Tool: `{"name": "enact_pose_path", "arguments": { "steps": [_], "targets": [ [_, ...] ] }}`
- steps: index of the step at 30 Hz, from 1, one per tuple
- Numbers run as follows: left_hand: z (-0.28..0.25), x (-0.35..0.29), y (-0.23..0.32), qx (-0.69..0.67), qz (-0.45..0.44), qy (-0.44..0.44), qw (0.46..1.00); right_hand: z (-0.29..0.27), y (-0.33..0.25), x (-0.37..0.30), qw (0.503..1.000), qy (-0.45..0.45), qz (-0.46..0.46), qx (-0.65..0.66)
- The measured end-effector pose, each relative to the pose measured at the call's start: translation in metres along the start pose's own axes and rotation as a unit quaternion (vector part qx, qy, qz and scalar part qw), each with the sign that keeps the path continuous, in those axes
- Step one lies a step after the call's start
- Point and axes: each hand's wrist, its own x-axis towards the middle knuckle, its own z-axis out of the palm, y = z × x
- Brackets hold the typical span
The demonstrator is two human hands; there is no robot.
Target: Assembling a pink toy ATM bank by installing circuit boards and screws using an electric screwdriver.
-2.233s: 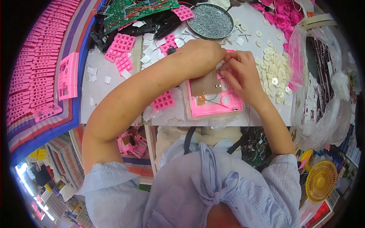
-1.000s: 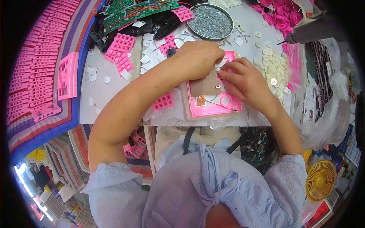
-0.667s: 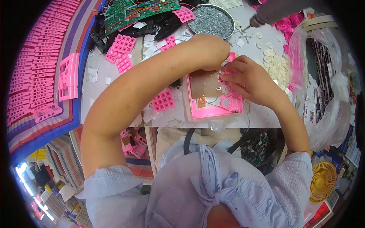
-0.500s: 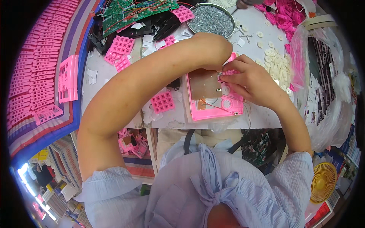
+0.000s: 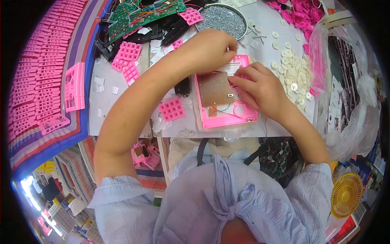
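Note:
A pink plastic casing [image 5: 211,121] lies on the table in front of me, open side up. In it sits a brown circuit board [image 5: 213,89], with thin wires and an orange piece below it. My left hand [image 5: 217,46] is curled closed over the casing's far edge; a tiny pale tip shows by its fingers, but what it holds I cannot make out. From the right, my right hand [image 5: 262,89] reaches over the casing, its bent fingertips together at the board's right edge. Anything between them is hidden.
Beyond the casing stands a round tray of small screws [image 5: 221,20]. White plastic discs [image 5: 294,73] are heaped at right, beside a clear plastic bag [image 5: 357,118]. Pink keypads [image 5: 171,109] and green circuit boards [image 5: 146,18] lie left and far left. Pink casing parts [image 5: 48,61] line a striped cloth.
My left hand has drawn away from my right fingers, up and left, uncovering the casing's far part. My right fingers have stayed near the board's right edge.

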Motion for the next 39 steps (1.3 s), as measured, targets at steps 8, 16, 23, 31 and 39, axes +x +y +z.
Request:
{"name": "enact_pose_path", "arguments": {
  "steps": [8, 16, 23, 31, 39],
  "targets": [
    [0.014, -0.054, -0.004, -0.093, -0.043, 0.108, 0.989, 0.003, -0.008, 0.0, 0.996, -0.022, 0.013, -0.084],
    [0.002, -0.061, -0.018, 0.013, -0.063, 0.211, 0.975, -0.012, 0.009, 0.02, 0.991, -0.135, 0.011, -0.011],
    [-0.012, -0.048, -0.037, 0.126, -0.239, 0.195, 0.943, -0.019, 0.015, 0.007, 0.993, 0.004, 0.054, 0.107],
    [-0.056, -0.001, -0.081, 0.392, -0.1, 0.302, 0.863, -0.022, 0.003, -0.006, 0.99, 0.066, 0.09, 0.089],
    [-0.071, -0.034, -0.118, 0.356, -0.155, 0.276, 0.879, -0.02, 0.014, -0.034, 0.984, 0.081, 0.131, 0.093]
  ]
}}
